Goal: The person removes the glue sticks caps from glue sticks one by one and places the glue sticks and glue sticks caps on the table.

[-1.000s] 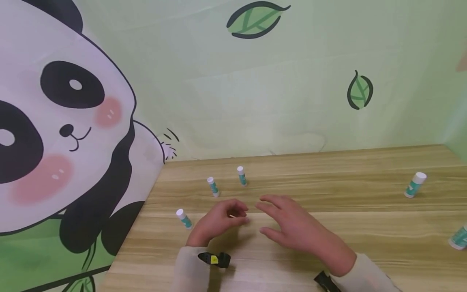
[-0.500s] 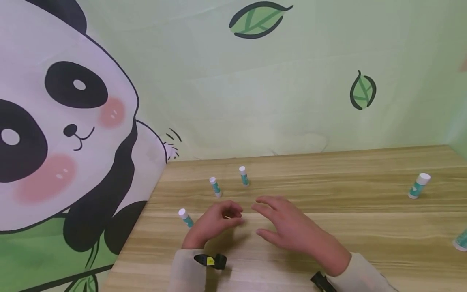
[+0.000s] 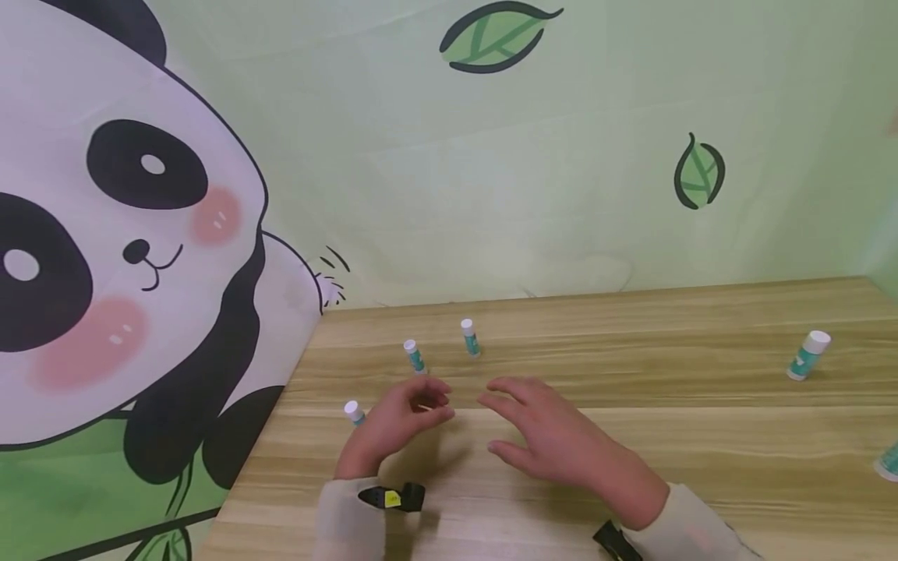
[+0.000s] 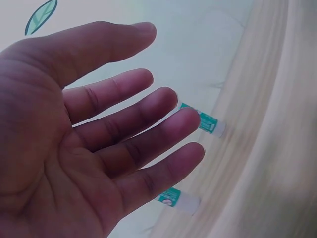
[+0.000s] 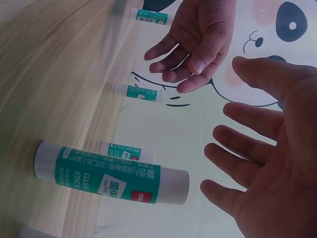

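My left hand (image 3: 396, 425) hovers over the table at left centre, fingers bent loosely, nothing in it. In the left wrist view its palm and spread fingers show bare. Beside its wrist is a glue stick (image 3: 354, 413), white-capped with a teal label, partly covered by the hand. Two more glue sticks, one (image 3: 414, 357) just beyond its fingertips and another (image 3: 470, 338) farther back, stand upright. Facing it, my right hand (image 3: 561, 432) is held with fingers apart, holding nothing. A large-looking glue stick (image 5: 111, 176) stands near it in the right wrist view, not visible in the head view.
On the right of the wooden table (image 3: 631, 335) stands a glue stick (image 3: 808, 356), with another glue stick (image 3: 889, 463) cut off by the frame edge. A pale green backdrop (image 3: 561, 179) with a printed panda (image 3: 189, 312) rises behind and to the left.
My left hand has drifted left, widening the gap between the hands and covering more of the nearest left glue stick. My right hand has shifted slightly left. The glue sticks stay in place.
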